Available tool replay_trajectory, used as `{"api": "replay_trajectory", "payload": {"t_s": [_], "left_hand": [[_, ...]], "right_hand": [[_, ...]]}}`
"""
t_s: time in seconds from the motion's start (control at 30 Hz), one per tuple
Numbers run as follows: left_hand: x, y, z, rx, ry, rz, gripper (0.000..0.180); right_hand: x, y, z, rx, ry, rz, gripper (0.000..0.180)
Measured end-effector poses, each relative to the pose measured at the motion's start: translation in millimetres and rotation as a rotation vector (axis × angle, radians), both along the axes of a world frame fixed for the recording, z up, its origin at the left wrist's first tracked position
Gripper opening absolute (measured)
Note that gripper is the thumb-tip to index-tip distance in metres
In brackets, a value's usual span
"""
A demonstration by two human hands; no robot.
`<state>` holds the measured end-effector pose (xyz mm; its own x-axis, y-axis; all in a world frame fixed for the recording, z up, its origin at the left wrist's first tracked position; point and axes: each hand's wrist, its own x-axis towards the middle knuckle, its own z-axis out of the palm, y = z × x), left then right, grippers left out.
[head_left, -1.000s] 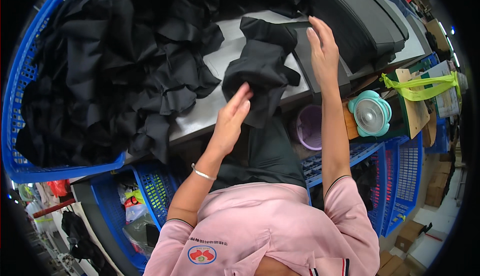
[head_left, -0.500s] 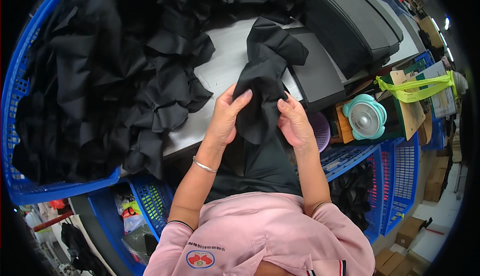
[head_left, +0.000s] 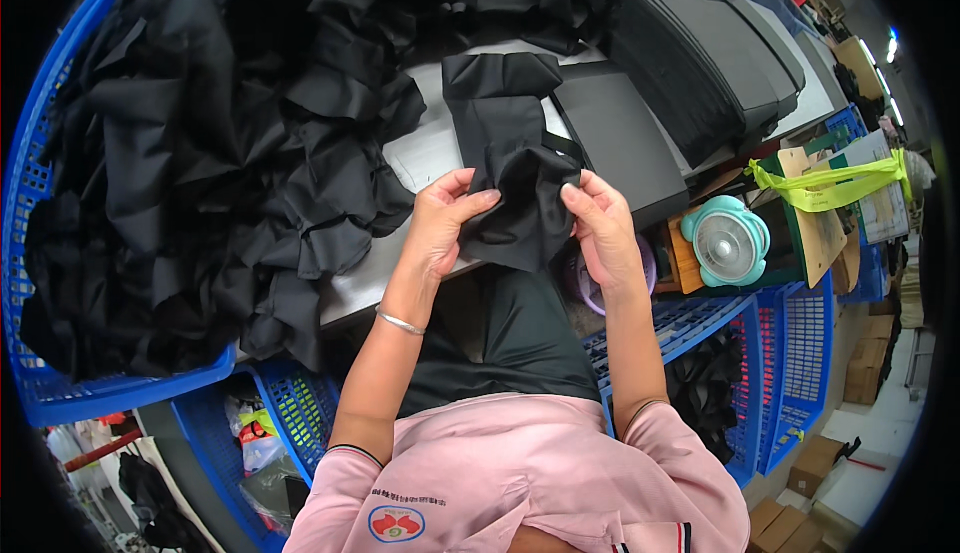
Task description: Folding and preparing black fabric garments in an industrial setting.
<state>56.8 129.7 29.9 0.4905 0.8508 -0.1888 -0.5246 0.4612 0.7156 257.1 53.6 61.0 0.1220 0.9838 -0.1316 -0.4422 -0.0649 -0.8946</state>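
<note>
Between my two hands is a piece of black fabric [head_left: 512, 138], its far part lying on the pale metal table and its near edge hanging over the table's front. My left hand [head_left: 445, 215] pinches its left side between thumb and fingers. On the other side, my right hand [head_left: 602, 221] grips the right edge in the same way. Folds in the cloth hide some fingertips. A heap of loose black fabric pieces [head_left: 190, 153] lies to the left, spilling from a blue crate [head_left: 130, 385] onto the table. Flat black panels [head_left: 625, 138] lie right of the held piece.
A thick stack of black panels [head_left: 700, 53] stands at the back right. Right of my right hand are a teal fan [head_left: 727, 241] and a purple basket [head_left: 648, 271]. Blue crates [head_left: 800, 353] flank me on both sides, below table height.
The fabric's far end has come down flatter and shifted left on the table. My hands have moved slightly apart, still gripping its sides.
</note>
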Motion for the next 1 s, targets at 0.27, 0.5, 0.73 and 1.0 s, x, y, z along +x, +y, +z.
{"api": "replay_trajectory", "payload": {"t_s": [0.27,0.5,0.73,1.0], "left_hand": [[16,-1,-4,0.14,0.177,0.059,0.023],[7,10,7,0.76,0.729,0.722,0.023],[3,-18,17,0.679,0.719,0.716,0.031],[4,-71,35,0.692,0.456,0.467,0.024]], "right_hand": [[-24,11,-8,-0.071,0.184,0.043,0.022],[7,16,21,0.1,-0.945,-0.4,0.023],[49,12,-8,0.149,-1.893,-0.405,0.052],[88,32,-12,-0.184,-1.243,-0.306,0.029]]}}
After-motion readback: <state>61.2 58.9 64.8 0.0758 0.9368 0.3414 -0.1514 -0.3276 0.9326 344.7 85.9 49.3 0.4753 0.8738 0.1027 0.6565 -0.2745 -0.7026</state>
